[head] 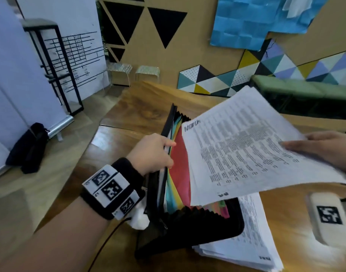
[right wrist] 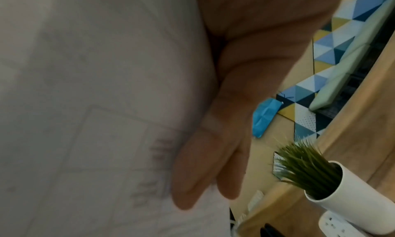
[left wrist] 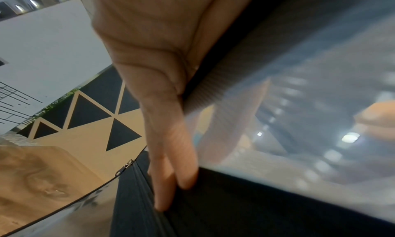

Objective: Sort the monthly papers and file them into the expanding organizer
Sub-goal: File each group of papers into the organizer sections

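A black expanding organizer (head: 189, 230) lies open on the wooden table, its coloured dividers (head: 178, 169) fanned out. My left hand (head: 154, 152) grips its raised front flap (left wrist: 278, 58), with the thumb on the inner side and the fingers (left wrist: 171, 156) behind it. My right hand (head: 323, 148) pinches the right edge of a thin batch of printed sheets (head: 252, 152), held in the air above the dividers. In the right wrist view the fingers (right wrist: 213, 164) lie flat under the paper (right wrist: 96, 105). A stack of more printed papers (head: 252, 232) lies partly under the organizer.
A white block with a black marker (head: 329, 218) sits on the table (head: 140, 107) at the right. A potted plant in a white tube (right wrist: 320, 178) stands near my right hand. A green bench (head: 305, 89) is beyond the table, and a dark bag (head: 28, 148) lies on the floor.
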A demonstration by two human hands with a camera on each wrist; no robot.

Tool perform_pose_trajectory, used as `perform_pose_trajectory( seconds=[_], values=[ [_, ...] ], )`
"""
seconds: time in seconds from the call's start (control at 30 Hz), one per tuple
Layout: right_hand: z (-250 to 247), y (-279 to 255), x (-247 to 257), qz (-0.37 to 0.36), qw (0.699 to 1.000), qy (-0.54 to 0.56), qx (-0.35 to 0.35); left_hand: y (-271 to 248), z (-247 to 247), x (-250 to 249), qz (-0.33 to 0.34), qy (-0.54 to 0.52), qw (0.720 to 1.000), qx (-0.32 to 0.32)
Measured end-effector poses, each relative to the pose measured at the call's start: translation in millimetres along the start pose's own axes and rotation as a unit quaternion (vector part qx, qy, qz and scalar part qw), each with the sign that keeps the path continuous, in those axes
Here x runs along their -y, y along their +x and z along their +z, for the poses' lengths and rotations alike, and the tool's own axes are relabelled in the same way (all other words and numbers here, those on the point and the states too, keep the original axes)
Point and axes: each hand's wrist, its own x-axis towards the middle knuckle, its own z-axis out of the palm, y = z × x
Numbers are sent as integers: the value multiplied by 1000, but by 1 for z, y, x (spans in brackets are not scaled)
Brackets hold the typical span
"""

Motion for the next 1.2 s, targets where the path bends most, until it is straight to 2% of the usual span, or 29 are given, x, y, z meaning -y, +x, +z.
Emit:
perform_pose_trajectory(
  seconds=[0.03,0.1,0.13,0.2,0.27,0.43,0.6,0.7,0.8,0.93,1.07,1.2],
  values=[
    [13,5,28,-9,999,6,31,0,2,-3,2,15,1000,3],
    [18,9,58,-58,996,-68,-23,0,5,-6,-1,40,999,9],
    [23,2,73,-78,994,-67,-32,0,7,-8,-2,47,999,13],
    [32,-9,85,-85,985,-138,-67,-1,10,-9,1,45,999,18],
    [34,-9,97,-95,982,-146,-78,-1,14,-8,5,44,999,21],
    [57,-22,111,-151,970,-167,-97,2,18,-7,3,51,998,26],
    [99,-25,106,-179,963,-187,-77,1,16,-4,7,55,998,21],
    [135,-8,94,-184,968,-170,-15,-1,15,-3,25,52,998,20],
    [167,4,86,-163,982,-48,83,-3,14,0,33,48,998,18],
    [174,12,84,-103,984,39,138,-6,10,3,30,34,999,10],
    [186,12,94,-23,984,20,177,-9,10,7,26,9,1000,3],
    [192,15,108,-32,981,-53,184,-15,7,7,26,-1,1000,11]
  ],
)
